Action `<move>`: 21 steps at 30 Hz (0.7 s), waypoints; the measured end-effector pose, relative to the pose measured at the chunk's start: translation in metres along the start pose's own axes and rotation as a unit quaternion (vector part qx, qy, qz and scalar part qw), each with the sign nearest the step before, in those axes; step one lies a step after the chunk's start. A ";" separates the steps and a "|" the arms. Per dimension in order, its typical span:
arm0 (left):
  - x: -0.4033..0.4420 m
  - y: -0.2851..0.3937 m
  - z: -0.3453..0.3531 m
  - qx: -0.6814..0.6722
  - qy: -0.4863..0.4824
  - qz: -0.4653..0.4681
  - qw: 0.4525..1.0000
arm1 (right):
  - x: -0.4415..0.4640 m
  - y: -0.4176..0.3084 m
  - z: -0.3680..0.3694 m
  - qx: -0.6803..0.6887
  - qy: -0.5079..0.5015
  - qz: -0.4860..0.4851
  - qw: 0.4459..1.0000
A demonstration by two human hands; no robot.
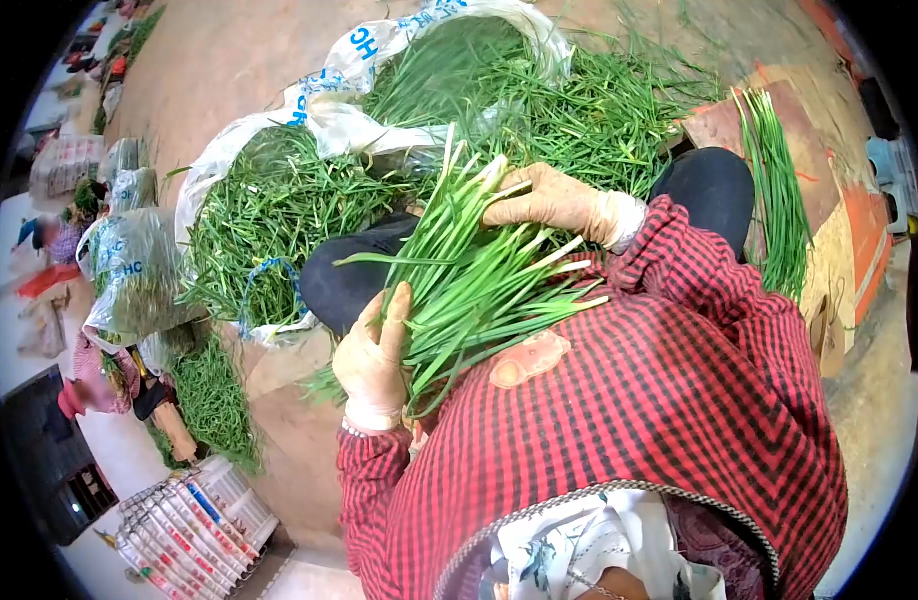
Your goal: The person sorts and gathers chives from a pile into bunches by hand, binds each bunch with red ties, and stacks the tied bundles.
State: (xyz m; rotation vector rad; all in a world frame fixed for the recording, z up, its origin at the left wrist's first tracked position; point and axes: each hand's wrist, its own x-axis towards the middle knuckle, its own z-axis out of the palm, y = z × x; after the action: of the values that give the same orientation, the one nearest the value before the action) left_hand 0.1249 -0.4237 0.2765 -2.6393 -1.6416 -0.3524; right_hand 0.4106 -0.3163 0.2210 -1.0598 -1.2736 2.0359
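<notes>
A loose bunch of green chives (469, 280) with pale stem ends lies across my lap, over the red-and-black checked garment. My left hand (374, 355), in a light glove, is closed around the leafy lower-left side of the bunch, thumb pointing up. At the upper right, my gloved right hand (559, 205) grips some of the pale stem ends, its fingertips partly hidden by them. The bunch fans out, with several stems sticking out to the right. Just beyond my knees, cut greens (289, 200) fill an open white plastic bag (354, 125) with blue letters.
A neat bundle of chives (776, 190) lies on a board to my right. More greens (214, 395) are heaped on the floor at left, near filled plastic bags (134, 265) and a stack of white crates (189, 530). Other people (104, 375) sit at the far left.
</notes>
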 end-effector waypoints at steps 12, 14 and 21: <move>0.005 -0.009 0.006 0.010 0.007 0.024 1.000 | -0.007 -0.014 -0.012 -0.088 0.055 -0.008 0.995; 0.005 -0.011 0.004 -0.010 0.004 0.010 1.000 | -0.012 -0.014 -0.023 -0.066 0.067 -0.040 0.995; 0.016 -0.022 -0.001 -0.098 -0.005 -0.018 0.995 | -0.040 -0.017 -0.077 -0.116 0.157 -0.057 0.979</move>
State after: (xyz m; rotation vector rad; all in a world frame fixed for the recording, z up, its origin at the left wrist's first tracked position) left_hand 0.1120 -0.4003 0.2784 -2.7547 -1.7430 -0.5272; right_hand 0.4972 -0.3000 0.2310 -1.3212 -1.3886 1.5870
